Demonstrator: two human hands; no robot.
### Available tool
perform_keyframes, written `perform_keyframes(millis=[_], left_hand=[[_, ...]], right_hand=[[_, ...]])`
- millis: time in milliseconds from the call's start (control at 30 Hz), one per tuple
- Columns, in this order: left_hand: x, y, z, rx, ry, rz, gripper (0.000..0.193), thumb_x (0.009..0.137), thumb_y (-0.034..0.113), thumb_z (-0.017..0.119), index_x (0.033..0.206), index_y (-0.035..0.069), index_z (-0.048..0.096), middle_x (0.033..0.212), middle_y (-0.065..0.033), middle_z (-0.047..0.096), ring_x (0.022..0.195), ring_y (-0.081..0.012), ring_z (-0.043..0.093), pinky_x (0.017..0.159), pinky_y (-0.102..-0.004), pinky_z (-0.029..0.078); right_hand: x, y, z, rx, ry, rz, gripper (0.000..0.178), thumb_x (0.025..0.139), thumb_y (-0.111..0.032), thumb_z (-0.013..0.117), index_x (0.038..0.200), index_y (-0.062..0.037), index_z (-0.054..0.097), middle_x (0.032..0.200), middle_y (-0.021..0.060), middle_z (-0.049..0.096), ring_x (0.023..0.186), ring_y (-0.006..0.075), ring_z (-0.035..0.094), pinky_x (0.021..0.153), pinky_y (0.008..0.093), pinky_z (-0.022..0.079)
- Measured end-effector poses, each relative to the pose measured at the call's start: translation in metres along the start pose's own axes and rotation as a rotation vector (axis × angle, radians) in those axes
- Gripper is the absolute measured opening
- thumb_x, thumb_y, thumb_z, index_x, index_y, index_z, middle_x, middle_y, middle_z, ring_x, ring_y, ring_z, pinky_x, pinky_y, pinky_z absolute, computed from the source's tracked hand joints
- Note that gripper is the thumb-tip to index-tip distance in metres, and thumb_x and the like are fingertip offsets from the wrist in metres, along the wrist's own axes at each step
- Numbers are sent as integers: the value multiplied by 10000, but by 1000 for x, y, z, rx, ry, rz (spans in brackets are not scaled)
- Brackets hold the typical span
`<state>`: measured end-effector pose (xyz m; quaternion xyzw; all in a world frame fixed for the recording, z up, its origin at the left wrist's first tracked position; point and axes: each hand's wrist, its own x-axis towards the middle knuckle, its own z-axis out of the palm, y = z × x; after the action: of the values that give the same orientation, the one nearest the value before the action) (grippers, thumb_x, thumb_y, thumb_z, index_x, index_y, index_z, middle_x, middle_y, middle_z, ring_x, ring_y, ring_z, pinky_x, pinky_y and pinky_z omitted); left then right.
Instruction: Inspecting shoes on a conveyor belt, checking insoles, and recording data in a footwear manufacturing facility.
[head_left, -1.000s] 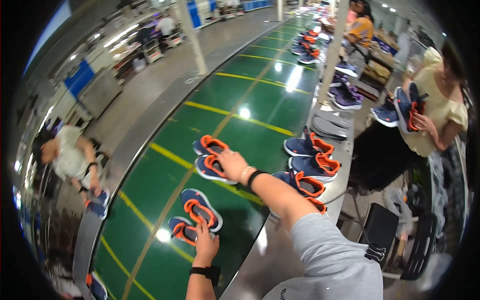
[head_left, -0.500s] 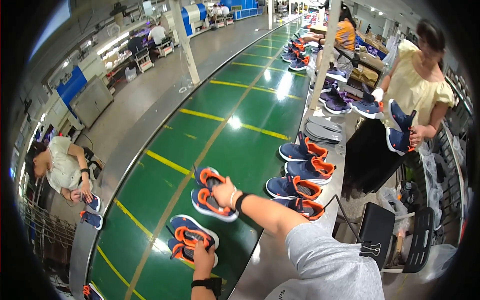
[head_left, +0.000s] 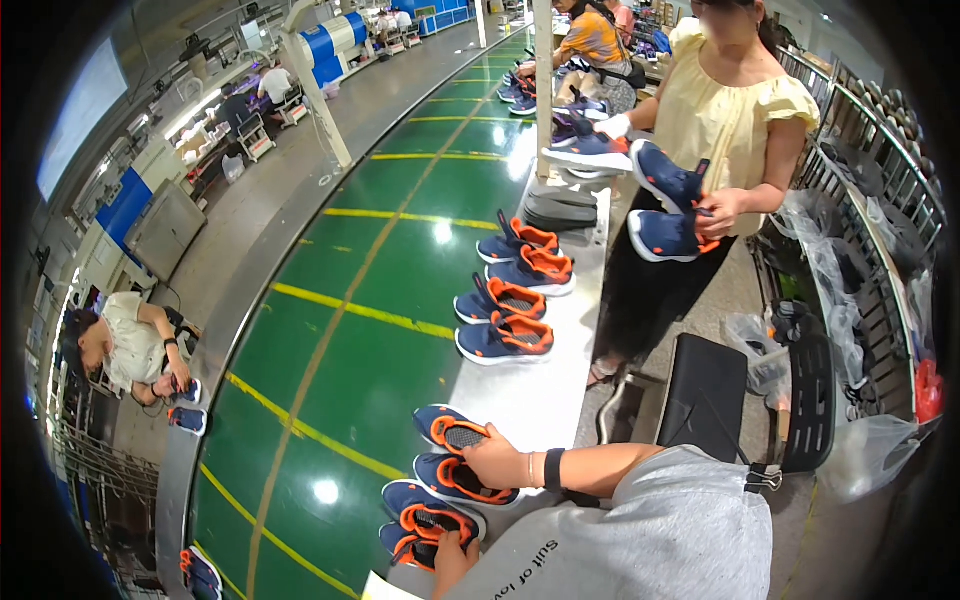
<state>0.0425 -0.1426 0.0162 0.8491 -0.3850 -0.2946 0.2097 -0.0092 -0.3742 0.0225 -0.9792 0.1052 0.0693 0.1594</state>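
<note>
My right hand (head_left: pixel 495 462) is closed on a pair of navy sneakers (head_left: pixel 436 472) with orange linings and white soles, its fingers at the shoe openings. Nearer to me, my left hand (head_left: pixel 455 562) grips a second navy-and-orange pair of sneakers (head_left: pixel 406 497); part of this hand is hidden by my grey sleeve and the lower edge. Both pairs are side by side over the near edge of the green conveyor belt (head_left: pixel 360 390) and the metal ledge. Just beyond them, two more pairs of sneakers (head_left: pixel 500 342) stand in a row at the ledge.
Grey insoles (head_left: pixel 560 208) are stacked on the metal ledge (head_left: pixel 565 345). To the right, a person in a yellow top (head_left: pixel 735 110) holds navy sneakers (head_left: pixel 668 235). A black chair (head_left: pixel 705 390) stands by my right arm. Across the belt, another person (head_left: pixel 140 340) handles shoes.
Both hands have drawn their sneaker pairs off the belt's middle toward the ledge near me. My view has turned right, so the standing row and the person in yellow appear further left.
</note>
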Motion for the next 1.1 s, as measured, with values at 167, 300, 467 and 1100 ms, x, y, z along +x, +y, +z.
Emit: perform_keyframes(millis=[167, 300, 467, 1100], left_hand=[[-26, -11, 26, -45, -144, 102, 329, 762, 219, 620, 943, -39, 527, 984, -259, 491, 908, -411, 508, 778, -419, 430], [-46, -5, 21, -114, -171, 42, 381, 767, 230, 631, 985, -69, 539, 995, -220, 511, 907, -346, 538, 715, -366, 475], [-55, -1, -2, -228, -200, 72, 400, 784, 239, 619, 1038, -60, 542, 1012, -211, 552, 885, -329, 567, 698, -349, 485], [-38, 15, -64, -343, -95, 55, 301, 813, 152, 608, 1049, -26, 550, 924, -141, 625, 772, -183, 611, 689, -284, 482]], right_hand=[[-60, -24, 39, -128, 77, 56, 212, 705, -185, 558, 838, -21, 538, 627, 104, 579, 625, 254, 579, 815, 457, 332], [-82, -37, 44, -14, 35, 97, 219, 695, -169, 575, 850, -18, 540, 625, 105, 578, 635, 273, 583, 810, 451, 343], [-90, -31, -6, 234, 371, -92, 138, 643, -142, 593, 702, -28, 544, 690, 156, 564, 689, 342, 557, 647, 445, 433], [-56, 53, -4, 185, 403, 96, 403, 686, -24, 564, 1067, -75, 441, 811, 117, 559, 800, 309, 547, 751, 378, 396]])
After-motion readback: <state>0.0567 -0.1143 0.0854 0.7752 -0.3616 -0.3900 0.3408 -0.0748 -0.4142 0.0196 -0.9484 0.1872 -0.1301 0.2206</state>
